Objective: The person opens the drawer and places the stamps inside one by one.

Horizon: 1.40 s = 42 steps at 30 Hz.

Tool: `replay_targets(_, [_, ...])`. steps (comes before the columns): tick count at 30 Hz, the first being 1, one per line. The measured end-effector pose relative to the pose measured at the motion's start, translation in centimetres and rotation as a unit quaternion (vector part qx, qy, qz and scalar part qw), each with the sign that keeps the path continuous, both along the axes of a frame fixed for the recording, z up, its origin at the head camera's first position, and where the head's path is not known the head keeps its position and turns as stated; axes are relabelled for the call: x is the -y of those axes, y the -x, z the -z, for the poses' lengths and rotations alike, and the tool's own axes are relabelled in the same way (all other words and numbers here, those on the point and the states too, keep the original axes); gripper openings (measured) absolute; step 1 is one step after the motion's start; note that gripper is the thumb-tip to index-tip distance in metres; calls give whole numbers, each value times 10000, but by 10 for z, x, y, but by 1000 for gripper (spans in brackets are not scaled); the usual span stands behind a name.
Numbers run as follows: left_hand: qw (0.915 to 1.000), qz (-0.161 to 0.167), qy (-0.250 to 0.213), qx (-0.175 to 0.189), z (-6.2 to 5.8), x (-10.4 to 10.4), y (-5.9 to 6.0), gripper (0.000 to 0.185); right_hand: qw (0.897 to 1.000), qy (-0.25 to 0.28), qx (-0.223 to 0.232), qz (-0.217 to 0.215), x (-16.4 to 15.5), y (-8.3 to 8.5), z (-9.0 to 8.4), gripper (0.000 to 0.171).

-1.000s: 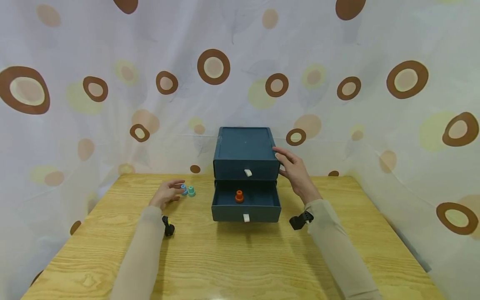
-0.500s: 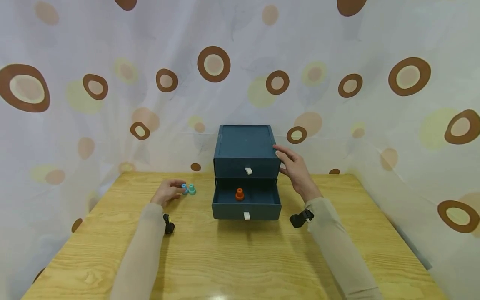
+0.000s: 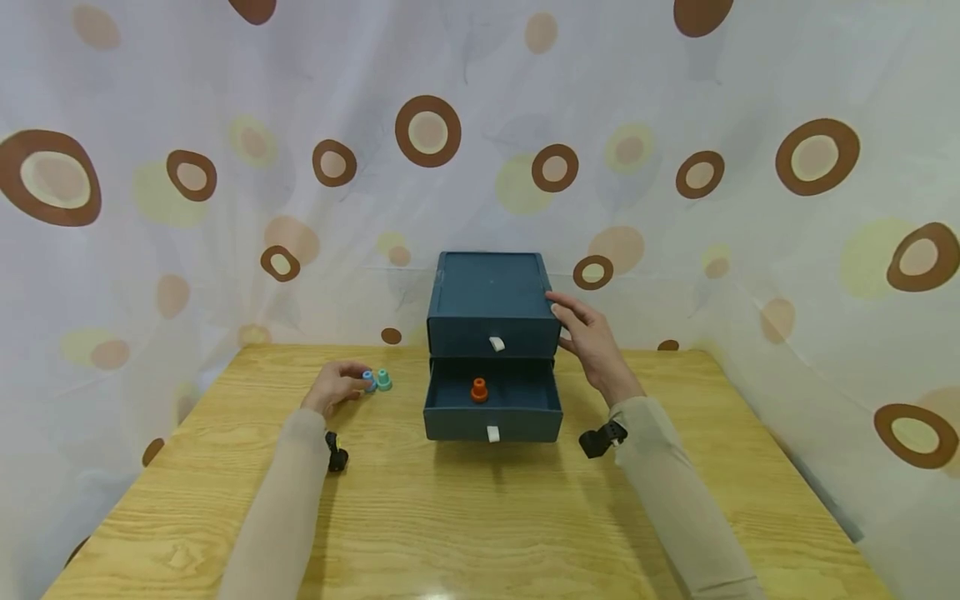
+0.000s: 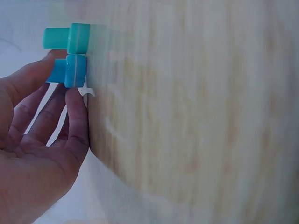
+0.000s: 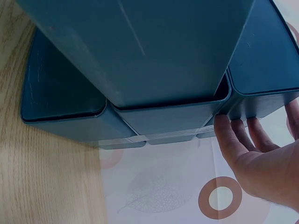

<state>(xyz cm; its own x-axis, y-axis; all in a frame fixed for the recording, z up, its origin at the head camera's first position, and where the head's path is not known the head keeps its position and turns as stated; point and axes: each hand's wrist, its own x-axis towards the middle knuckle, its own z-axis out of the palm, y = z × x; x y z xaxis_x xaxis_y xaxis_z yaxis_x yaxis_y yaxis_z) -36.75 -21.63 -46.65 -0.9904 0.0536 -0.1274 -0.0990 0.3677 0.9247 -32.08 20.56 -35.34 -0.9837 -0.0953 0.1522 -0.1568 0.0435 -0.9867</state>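
Head view showed the light wooden table (image 3: pixel 480 517), where the left hand (image 3: pixel 333 390) pinched a small blue plastic stopper (image 3: pixel 368 381) standing upright beside its teal twin (image 3: pixel 383 380). Beyond, the open right hand (image 3: pixel 592 342) steadied the dark blue two-drawer box (image 3: pixel 491 304) before a spotted curtain (image 3: pixel 675 125).

My head camera looks forward and down across the table (image 3: pixel 480 517) at the drawer box (image 3: pixel 491 296), from some way back. My left wrist view sits very near two pegs (image 4: pixel 74 53) on the tabletop. My right wrist view is close beside the box (image 5: pixel 154 51), shared with the head view.
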Motion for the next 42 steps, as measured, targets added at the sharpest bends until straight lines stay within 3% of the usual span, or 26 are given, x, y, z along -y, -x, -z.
replay_targets(11, [9987,155,-466,116,-5,14,-4,47,10000,-4,1,18,0,0,1,48])
replay_targets(21, [9985,457,-151,-271,-22,19,-15,51,10000,27,19,9,0,-1,0,48])
replay_targets(32, [9960,658,-77,-606,-40,10,-30,51,10000,7,-30,2,2,1,2,48])
replay_targets(42, [9940,637,-39,-886,-47,-1,-40,43,10000,42,30,20,1,-1,0,48])
